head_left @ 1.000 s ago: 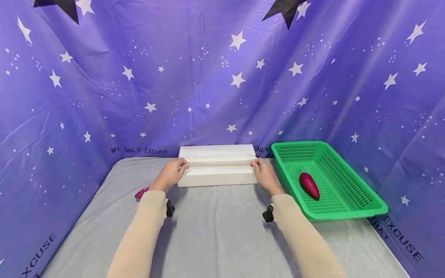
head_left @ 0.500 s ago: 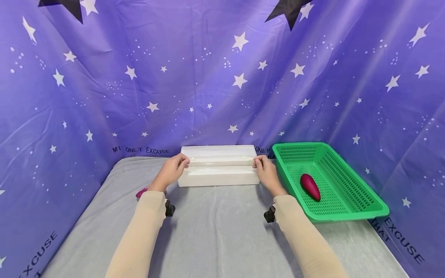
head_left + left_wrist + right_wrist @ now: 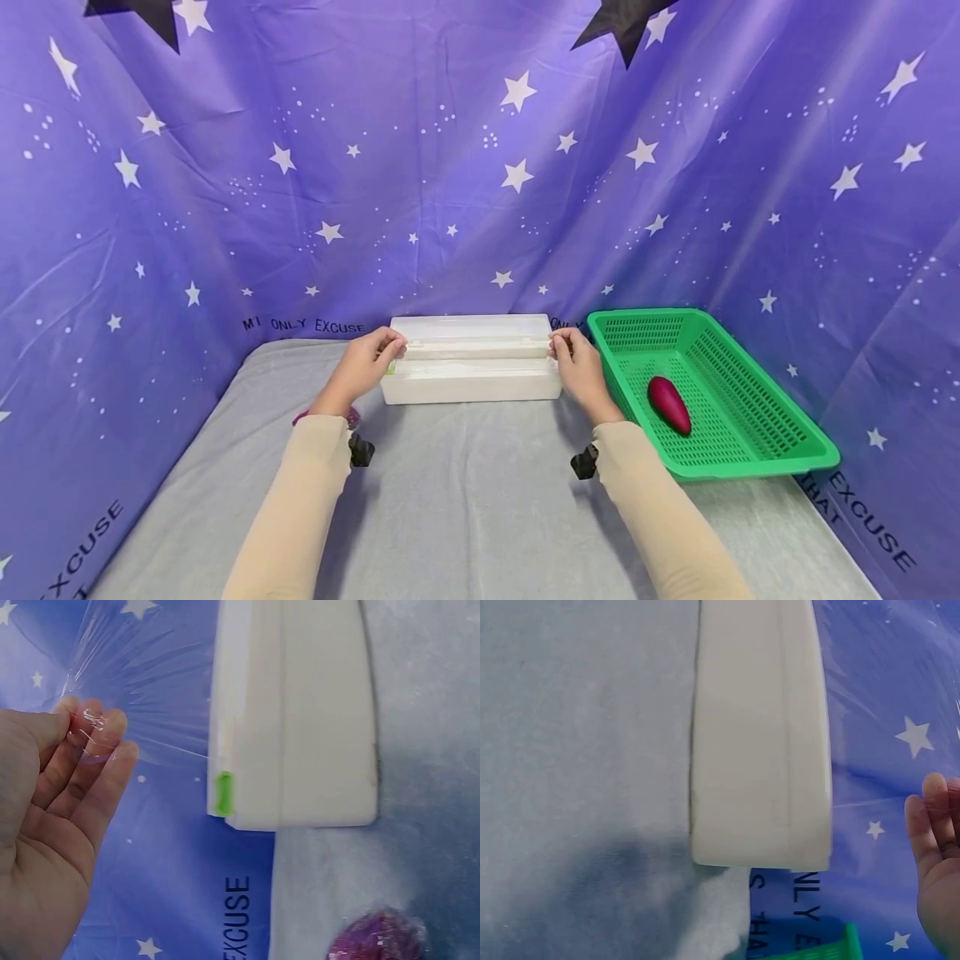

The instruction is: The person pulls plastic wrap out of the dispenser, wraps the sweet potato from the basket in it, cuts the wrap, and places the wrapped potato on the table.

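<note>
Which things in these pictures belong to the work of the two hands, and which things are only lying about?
Belong to the work:
clear film, pinched by the left fingers and right fingers
white box, from which the film stretches

Apparently only lying about, not held:
green basket
dark red tapered object, inside the basket
shiny purplish bundle, on the grey cloth

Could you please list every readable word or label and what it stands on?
All on the purple curtain:
"MI ONLY EXCUSE", left of the white box.
"ONLY", right of the box, partly hidden.
"EXCUSE", lower right.
"THAT", lower right.
"XCUSE", lower left, cut off.
"EXCUSE", left wrist view.
"NLY E", right wrist view, cut off.
Other bits are unreadable.
</note>
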The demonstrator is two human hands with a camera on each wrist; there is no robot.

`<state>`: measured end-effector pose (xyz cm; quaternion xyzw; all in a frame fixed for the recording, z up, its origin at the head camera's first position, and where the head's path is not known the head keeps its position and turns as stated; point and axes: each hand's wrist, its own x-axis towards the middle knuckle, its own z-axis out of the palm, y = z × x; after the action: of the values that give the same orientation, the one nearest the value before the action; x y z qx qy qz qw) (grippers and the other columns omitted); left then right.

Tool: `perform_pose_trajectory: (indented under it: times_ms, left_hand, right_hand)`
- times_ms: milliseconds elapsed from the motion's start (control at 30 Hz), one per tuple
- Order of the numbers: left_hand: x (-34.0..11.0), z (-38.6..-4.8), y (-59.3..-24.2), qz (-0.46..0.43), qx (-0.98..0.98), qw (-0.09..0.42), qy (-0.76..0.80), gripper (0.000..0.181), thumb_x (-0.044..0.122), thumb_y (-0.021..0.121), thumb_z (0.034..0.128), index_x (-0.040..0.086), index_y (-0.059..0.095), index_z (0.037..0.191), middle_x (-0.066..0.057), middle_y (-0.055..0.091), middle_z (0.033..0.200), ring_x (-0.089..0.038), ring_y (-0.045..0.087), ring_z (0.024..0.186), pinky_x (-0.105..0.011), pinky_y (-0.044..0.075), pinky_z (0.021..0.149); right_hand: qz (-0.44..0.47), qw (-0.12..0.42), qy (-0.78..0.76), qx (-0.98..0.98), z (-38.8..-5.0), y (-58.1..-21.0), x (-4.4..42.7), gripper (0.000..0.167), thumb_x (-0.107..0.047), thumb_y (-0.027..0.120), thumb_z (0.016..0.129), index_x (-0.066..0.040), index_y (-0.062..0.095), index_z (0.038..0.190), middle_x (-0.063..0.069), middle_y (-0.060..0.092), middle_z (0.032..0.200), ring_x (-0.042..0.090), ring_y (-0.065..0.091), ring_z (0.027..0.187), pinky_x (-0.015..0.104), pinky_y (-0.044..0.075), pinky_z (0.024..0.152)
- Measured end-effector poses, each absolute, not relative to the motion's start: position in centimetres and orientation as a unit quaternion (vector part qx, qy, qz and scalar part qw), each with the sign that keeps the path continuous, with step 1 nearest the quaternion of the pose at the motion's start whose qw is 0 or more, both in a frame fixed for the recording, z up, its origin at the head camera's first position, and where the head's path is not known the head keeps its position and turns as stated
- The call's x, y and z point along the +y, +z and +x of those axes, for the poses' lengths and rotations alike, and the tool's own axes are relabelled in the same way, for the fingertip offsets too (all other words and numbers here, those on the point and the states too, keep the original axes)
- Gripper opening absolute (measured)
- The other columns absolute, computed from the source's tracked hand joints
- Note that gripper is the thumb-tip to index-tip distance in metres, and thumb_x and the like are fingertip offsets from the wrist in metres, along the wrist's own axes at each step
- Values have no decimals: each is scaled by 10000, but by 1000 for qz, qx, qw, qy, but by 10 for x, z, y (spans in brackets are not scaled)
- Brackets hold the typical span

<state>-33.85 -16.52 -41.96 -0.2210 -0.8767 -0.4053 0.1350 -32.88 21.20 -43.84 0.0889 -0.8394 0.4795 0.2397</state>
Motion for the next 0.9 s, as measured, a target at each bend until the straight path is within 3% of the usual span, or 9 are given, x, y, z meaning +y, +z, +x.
perform_pose_trajectory:
  times_ms: [333, 900]
  left_hand:
    - [-166, -333, -402, -235, -872, 156, -400, 196, 219, 534, 1057, 71, 658, 1091, -67, 711, 968, -233, 686, 894, -424, 565, 803]
    - [-165, -326, -382, -236, -864, 193, -402, 201, 227, 543, 1052, 71, 667, 1074, -49, 695, 935, -176, 640, 815, -372, 541, 749]
  right_hand:
    - [100, 246, 518, -813, -324, -424, 212, 190, -100, 501, 1057, 32, 620, 1123, 186, 652, 960, 190, 621, 851, 185, 518, 740]
    - [133, 282, 525, -792, -319, -407, 215, 192, -86, 523, 1047, 58, 632, 1112, 207, 661, 977, 172, 636, 836, 181, 538, 739]
